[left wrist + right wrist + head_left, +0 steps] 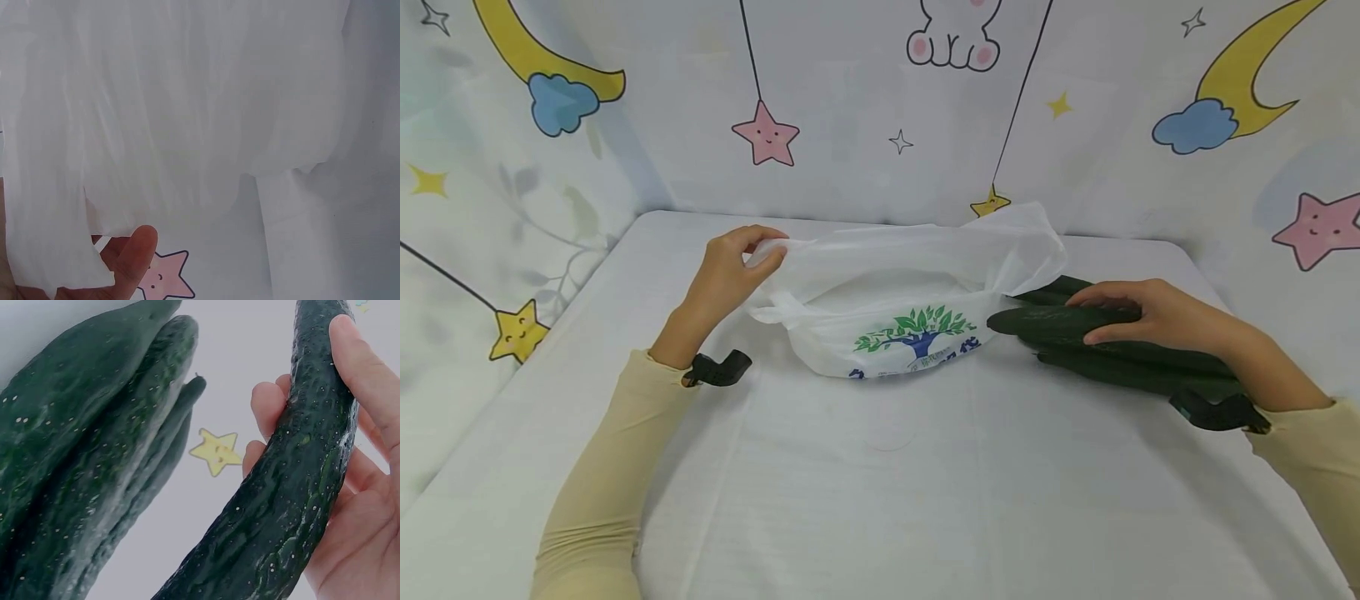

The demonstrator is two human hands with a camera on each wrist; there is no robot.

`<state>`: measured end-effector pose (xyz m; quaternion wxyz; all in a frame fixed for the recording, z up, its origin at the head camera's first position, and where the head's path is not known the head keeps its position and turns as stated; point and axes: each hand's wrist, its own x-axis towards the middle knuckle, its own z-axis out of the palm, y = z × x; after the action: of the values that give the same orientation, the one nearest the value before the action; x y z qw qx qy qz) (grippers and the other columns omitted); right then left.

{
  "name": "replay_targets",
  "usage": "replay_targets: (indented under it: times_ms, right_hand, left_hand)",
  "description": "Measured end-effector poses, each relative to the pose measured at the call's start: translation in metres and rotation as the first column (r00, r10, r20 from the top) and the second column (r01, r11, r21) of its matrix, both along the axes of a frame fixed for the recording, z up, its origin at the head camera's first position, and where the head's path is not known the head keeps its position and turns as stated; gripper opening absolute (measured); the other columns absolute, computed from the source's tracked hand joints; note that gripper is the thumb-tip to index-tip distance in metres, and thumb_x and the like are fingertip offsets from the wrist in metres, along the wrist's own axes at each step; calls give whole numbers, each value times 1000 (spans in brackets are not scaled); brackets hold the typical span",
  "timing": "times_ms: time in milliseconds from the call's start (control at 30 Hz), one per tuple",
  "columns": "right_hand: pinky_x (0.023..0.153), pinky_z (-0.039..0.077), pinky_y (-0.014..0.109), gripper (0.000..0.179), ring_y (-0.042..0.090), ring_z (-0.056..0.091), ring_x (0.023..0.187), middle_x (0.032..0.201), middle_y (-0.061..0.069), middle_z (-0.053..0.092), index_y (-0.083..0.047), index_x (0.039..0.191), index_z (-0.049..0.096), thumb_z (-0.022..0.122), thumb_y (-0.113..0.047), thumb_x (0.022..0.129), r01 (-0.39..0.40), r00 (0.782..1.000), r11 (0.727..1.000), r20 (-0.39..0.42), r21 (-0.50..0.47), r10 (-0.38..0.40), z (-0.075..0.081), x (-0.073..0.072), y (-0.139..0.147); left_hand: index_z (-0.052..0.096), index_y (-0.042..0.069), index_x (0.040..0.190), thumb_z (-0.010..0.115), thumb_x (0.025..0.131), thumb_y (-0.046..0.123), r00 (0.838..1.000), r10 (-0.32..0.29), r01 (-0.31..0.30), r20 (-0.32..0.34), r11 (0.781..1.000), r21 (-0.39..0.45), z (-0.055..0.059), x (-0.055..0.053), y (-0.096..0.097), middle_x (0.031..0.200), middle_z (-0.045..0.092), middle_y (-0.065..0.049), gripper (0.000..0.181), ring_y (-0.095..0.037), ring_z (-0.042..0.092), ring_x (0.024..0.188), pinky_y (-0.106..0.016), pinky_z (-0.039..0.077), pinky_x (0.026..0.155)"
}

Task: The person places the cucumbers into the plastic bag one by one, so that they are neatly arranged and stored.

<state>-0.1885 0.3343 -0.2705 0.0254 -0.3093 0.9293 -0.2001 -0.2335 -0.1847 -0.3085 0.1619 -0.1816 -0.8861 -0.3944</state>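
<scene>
Dark green, bumpy skin: my right hand (1172,312) grips a cucumber (1060,321), thumb on one side and fingers curled round the other. My left hand (722,271) pinches the upper left edge of a white plastic bag (820,342) between thumb and fingers. The bag's mouth gapes between its lower front rim and the taller back sheet, which rises to a peak on the right.

The leading tip of my cucumber overlaps the bag's right end in the head view; I cannot tell whether they touch. More cucumbers (1120,371) lie together beneath and beside the held one, and the right wrist view shows a gap between its upper part and theirs.

A green and blue tree print (917,329) marks the bag's front. Before its bottom edge, the white tablecloth (880,500) extends towards me, giving room between my beige sleeves (602,467). Behind the bag the margin is narrow: its back sheet overlaps the table's far edge in view. Beyond stands a pale backdrop (850,100) printed with moons and stars.
</scene>
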Motion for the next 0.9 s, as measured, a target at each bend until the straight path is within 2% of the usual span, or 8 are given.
replay_targets:
  times_ms: [400, 633, 900]
  right_hand:
    - [83, 41, 7, 50, -5, 56, 99, 113, -9, 66, -19, 121, 66, 84, -10, 75, -97, 994, 995, -56, 5, 97, 16, 0, -17]
    - [85, 39, 5, 51, -8, 55, 103, 114, -11, 66, -22, 122, 66, 84, -12, 75, -75, 996, 997, -43, 15, 76, 27, 4, -21]
    - [83, 40, 5, 56, -8, 55, 101, 112, -16, 65, -15, 123, 66, 85, -5, 71, -167, 979, 986, -113, 14, 168, 41, -1, -26]
  left_hand:
    - [64, 2, 122, 61, 97, 15, 1000, 8, -8, 8, 1000, 3, -2, 0, -4, 119, 63, -19, 29, -35, 55, 104, -48, 44, 89]
    - [68, 0, 116, 60, 96, 15, 1000, -1, 2, -12, 1000, 22, -3, -1, 0, 110, 66, -18, 26, -29, 51, 96, -47, 42, 90]
    - [69, 0, 114, 61, 96, 14, 999, -6, 6, -34, 1000, 25, -4, -3, 0, 109, 67, -18, 24, -28, 52, 95, -48, 43, 89]
